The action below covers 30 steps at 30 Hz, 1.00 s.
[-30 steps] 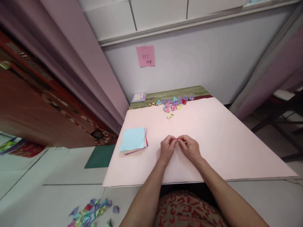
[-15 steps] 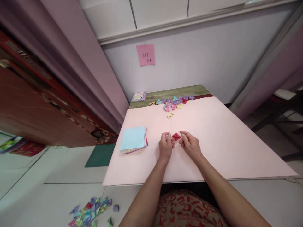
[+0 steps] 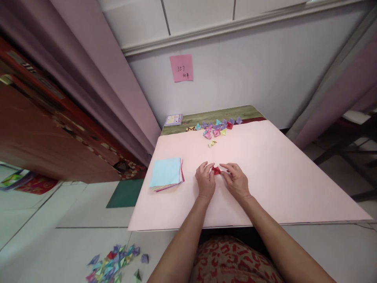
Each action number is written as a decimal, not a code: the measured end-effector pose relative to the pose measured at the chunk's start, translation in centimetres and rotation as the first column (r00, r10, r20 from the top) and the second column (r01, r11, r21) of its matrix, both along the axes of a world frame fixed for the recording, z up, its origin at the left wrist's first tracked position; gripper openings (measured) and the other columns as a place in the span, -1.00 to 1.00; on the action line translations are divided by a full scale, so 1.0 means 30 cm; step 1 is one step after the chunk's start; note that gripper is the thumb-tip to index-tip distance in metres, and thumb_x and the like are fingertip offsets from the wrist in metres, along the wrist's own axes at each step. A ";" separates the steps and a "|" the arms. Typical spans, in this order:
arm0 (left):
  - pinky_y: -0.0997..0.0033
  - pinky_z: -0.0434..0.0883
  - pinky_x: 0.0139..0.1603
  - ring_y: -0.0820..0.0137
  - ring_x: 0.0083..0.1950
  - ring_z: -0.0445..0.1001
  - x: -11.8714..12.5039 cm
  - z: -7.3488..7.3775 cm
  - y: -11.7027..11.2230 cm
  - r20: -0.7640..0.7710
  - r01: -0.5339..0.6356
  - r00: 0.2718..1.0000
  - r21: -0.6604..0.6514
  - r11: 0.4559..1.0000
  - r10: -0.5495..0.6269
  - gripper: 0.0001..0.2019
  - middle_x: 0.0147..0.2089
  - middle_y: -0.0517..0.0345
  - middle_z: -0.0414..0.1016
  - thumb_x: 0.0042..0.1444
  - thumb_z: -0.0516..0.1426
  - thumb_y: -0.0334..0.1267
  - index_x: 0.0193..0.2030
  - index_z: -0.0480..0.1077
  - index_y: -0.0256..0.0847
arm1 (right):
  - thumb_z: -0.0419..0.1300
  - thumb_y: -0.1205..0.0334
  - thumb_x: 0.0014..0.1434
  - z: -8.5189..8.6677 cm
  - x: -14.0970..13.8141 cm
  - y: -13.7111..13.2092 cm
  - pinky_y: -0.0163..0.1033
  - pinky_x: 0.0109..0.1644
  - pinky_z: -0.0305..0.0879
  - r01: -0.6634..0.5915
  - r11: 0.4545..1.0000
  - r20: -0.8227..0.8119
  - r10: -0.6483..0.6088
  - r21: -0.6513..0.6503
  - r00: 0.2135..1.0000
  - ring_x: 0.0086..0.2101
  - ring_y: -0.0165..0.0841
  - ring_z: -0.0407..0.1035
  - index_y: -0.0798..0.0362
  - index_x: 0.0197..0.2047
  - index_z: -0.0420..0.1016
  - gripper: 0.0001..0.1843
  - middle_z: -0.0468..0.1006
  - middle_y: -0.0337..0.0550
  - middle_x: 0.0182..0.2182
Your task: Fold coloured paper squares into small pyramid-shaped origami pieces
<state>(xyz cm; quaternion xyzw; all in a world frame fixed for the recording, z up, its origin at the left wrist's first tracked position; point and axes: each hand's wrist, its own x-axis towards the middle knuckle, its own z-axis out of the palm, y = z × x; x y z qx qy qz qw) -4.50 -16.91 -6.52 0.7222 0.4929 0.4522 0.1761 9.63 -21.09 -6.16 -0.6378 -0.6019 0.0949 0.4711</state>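
A small red origami piece is between my two hands above the pink-covered table. My left hand has its thumb and fingers curved about the left end of the paper. From the other side, my right hand grips the right end between thumb and forefinger. The red piece now looks puffed and raised rather than flat. To the left of my hands lies a stack of square paper, light blue on top. Beyond them sits a pale yellow folded piece.
Several folded pieces in pink, purple, blue, red and yellow are grouped toward the table's far edge. A small pile of cards lies at the back left corner. More folded pieces are heaped on the floor at the lower left.
Both hands have shifted slightly left and the right hand has closed in on the red piece. The flat red diamond has become a raised, partly opened shape.
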 end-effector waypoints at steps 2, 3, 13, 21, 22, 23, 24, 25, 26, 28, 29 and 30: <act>0.04 0.27 0.21 0.17 0.16 0.37 0.003 0.005 -0.003 -0.024 0.005 1.000 -0.007 1.000 -0.005 -0.73 0.08 -0.04 0.44 0.18 0.08 -0.39 -0.06 0.53 -0.12 | 0.12 0.17 0.28 -0.006 -0.006 0.004 -0.20 -0.11 0.37 -0.048 0.999 0.138 0.045 0.017 0.989 -0.16 -0.27 0.41 -0.13 0.03 0.56 -0.71 0.50 -0.09 -0.10; 0.04 0.27 0.20 0.17 0.15 0.38 0.004 0.007 -0.004 -0.027 0.004 1.000 -0.010 1.000 -0.004 -0.75 0.06 -0.03 0.45 0.18 0.08 -0.40 -0.09 0.54 -0.11 | 0.12 0.19 0.29 -0.009 -0.008 0.005 -0.19 -0.09 0.36 -0.057 0.998 0.191 0.052 0.022 0.980 -0.15 -0.26 0.40 -0.14 0.02 0.57 -0.71 0.50 -0.09 -0.09; 0.14 0.35 0.08 0.22 -0.04 0.46 0.003 -0.006 0.003 0.070 -0.043 0.996 -0.066 0.997 0.047 -0.81 -0.13 0.01 0.57 0.17 0.09 -0.39 -0.14 0.49 -0.19 | 0.11 0.20 0.29 -0.010 -0.017 -0.006 -0.22 -0.15 0.31 0.085 0.996 0.176 -0.090 0.034 0.980 -0.20 -0.27 0.41 -0.04 -0.15 0.57 -0.80 0.54 -0.11 -0.19; 0.19 0.37 0.02 0.25 -0.10 0.47 0.001 -0.002 0.001 0.101 -0.055 0.993 -0.065 0.996 0.062 -0.86 -0.19 0.04 0.58 0.13 0.12 -0.39 -0.21 0.49 -0.20 | 0.10 0.21 0.27 -0.001 -0.015 -0.005 -0.17 -0.07 0.37 0.069 0.995 0.111 -0.076 0.067 0.991 -0.10 -0.22 0.42 -0.02 0.04 0.50 -0.69 0.52 -0.05 -0.09; 0.21 0.37 0.01 0.26 -0.11 0.47 0.001 0.001 0.000 0.109 -0.049 0.992 -0.066 0.997 0.056 -0.88 -0.21 0.06 0.57 0.12 0.13 -0.39 -0.24 0.49 -0.18 | 0.10 0.21 0.27 0.001 -0.017 -0.006 -0.16 -0.04 0.38 0.039 0.996 0.118 -0.047 0.074 0.992 -0.07 -0.22 0.42 -0.03 0.09 0.48 -0.66 0.50 -0.03 -0.04; 0.22 0.37 0.00 0.27 -0.13 0.48 0.001 0.003 -0.002 0.116 -0.041 0.992 -0.067 0.997 0.049 -0.89 -0.23 0.08 0.57 0.11 0.14 -0.38 -0.26 0.49 -0.17 | 0.10 0.21 0.27 0.002 -0.019 -0.006 -0.16 -0.03 0.39 0.008 0.997 0.130 -0.017 0.076 0.991 -0.05 -0.22 0.41 -0.04 0.11 0.47 -0.65 0.49 -0.03 -0.01; 0.23 0.37 -0.02 0.27 -0.14 0.48 0.001 0.005 -0.003 0.124 -0.032 0.991 -0.068 0.997 0.041 -0.91 -0.25 0.10 0.57 0.11 0.16 -0.38 -0.28 0.49 -0.16 | 0.11 0.21 0.27 0.003 -0.020 -0.007 -0.16 -0.02 0.39 -0.017 0.997 0.141 0.007 0.073 0.990 -0.05 -0.23 0.42 -0.06 0.09 0.49 -0.66 0.49 -0.04 0.00; 0.24 0.37 -0.04 0.28 -0.16 0.48 0.001 0.006 -0.005 0.131 -0.022 0.991 -0.070 0.997 0.031 -0.92 -0.27 0.11 0.57 0.10 0.17 -0.37 -0.30 0.49 -0.15 | 0.11 0.22 0.27 0.004 -0.021 -0.008 -0.17 -0.03 0.40 -0.031 0.997 0.146 0.021 0.071 0.989 -0.06 -0.24 0.43 -0.06 0.04 0.52 -0.70 0.49 -0.05 -0.01; 0.25 0.37 -0.06 0.28 -0.17 0.47 0.001 0.007 -0.006 0.135 -0.013 0.991 -0.071 0.997 0.022 -0.93 -0.28 0.11 0.56 0.09 0.17 -0.37 -0.32 0.49 -0.15 | 0.11 0.22 0.27 0.005 -0.022 -0.010 -0.19 -0.04 0.40 -0.035 0.997 0.145 0.025 0.069 0.989 -0.07 -0.26 0.44 -0.07 -0.01 0.54 -0.73 0.50 -0.07 -0.03; 0.26 0.37 -0.07 0.28 -0.18 0.47 0.001 0.006 -0.008 0.144 0.001 0.989 -0.078 0.997 0.010 -0.93 -0.30 0.12 0.56 0.08 0.18 -0.38 -0.35 0.49 -0.15 | 0.10 0.24 0.26 0.009 -0.021 -0.014 -0.21 -0.07 0.40 -0.022 0.997 0.121 0.014 0.069 0.993 -0.10 -0.28 0.46 -0.06 -0.12 0.57 -0.77 0.53 -0.10 -0.07; 0.25 0.38 -0.07 0.28 -0.18 0.47 0.001 0.004 -0.008 0.152 0.006 0.988 -0.086 0.996 0.007 -0.94 -0.30 0.12 0.56 0.07 0.19 -0.38 -0.35 0.49 -0.15 | 0.10 0.24 0.25 0.013 -0.020 -0.016 -0.22 -0.09 0.40 -0.015 0.998 0.103 0.008 0.067 0.995 -0.11 -0.28 0.46 -0.05 -0.16 0.58 -0.78 0.54 -0.10 -0.10; 0.25 0.38 -0.07 0.28 -0.18 0.47 0.002 0.002 -0.008 0.161 0.010 0.987 -0.096 0.995 0.005 -0.94 -0.30 0.12 0.56 0.07 0.19 -0.38 -0.35 0.49 -0.14 | 0.09 0.24 0.25 0.017 -0.018 -0.018 -0.23 -0.11 0.40 -0.015 0.998 0.085 0.010 0.063 0.996 -0.13 -0.29 0.47 -0.04 -0.19 0.58 -0.78 0.55 -0.11 -0.12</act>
